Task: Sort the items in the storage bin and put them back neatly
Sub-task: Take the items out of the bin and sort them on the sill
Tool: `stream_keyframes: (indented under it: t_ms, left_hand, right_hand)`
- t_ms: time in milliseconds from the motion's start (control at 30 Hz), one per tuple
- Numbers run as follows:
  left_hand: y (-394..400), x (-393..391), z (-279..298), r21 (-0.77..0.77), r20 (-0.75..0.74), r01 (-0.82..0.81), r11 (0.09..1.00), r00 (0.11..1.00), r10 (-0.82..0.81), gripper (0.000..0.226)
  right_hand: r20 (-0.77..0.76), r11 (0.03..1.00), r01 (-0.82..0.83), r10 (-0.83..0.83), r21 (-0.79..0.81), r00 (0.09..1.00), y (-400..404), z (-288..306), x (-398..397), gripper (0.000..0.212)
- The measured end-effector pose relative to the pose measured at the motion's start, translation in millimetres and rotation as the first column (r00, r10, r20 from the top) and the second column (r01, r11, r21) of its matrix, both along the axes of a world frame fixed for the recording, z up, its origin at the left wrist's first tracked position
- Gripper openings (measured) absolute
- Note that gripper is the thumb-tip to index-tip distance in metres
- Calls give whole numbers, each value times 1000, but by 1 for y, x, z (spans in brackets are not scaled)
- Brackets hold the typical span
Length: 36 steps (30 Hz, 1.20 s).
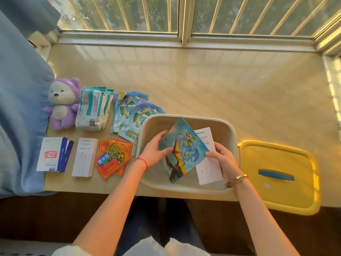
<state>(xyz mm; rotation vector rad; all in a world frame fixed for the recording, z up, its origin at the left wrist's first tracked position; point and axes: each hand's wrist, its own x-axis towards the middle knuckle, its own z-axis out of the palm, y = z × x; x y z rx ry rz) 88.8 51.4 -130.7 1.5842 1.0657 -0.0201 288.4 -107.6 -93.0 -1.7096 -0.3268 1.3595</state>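
Observation:
A beige storage bin (188, 118) stands at the near edge of the windowsill. Over it, both hands hold a blue dinosaur picture packet (184, 150), tilted. My left hand (156, 150) grips the packet's left edge with the thumb on top. My right hand (224, 159) pinches its right corner and lies over a white printed card (206, 163) underneath. Left of the bin lie several blue picture packets (129, 115), red-orange packets (114, 159), a white card stack (84, 157), a white-and-blue box (53, 156), a wrapped white pack (94, 109) and a purple plush bear (61, 104).
The bin's yellow lid (280, 174) with a blue handle lies to the right, overhanging the sill edge. A blue blanket (20, 100) borders the left side. Barred windows (184, 15) run along the back, with bare sill (203, 80) between them and the bin.

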Motion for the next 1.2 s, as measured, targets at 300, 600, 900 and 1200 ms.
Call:
stream_keyframes:
  t_ms: [300,600,900,1200]
  left_hand:
    - [-9,-26,51,-45,177,-152,987,971,157,11]
    - [-19,-97,93,-59,229,-484,873,845,483,37]
    - [11,-209,92,9,223,-688,726,709,669,25]
    - [62,-307,55,0,89,-690,724,721,687,26]
  right_hand:
    - [126,989,11,-29,146,992,12,50,6,56]
    - [305,986,-4,-47,165,951,40,75,-40,46]
    - [265,987,-33,-11,157,964,107,79,-136,45]
    - [260,994,-4,-26,113,965,196,62,-249,46]
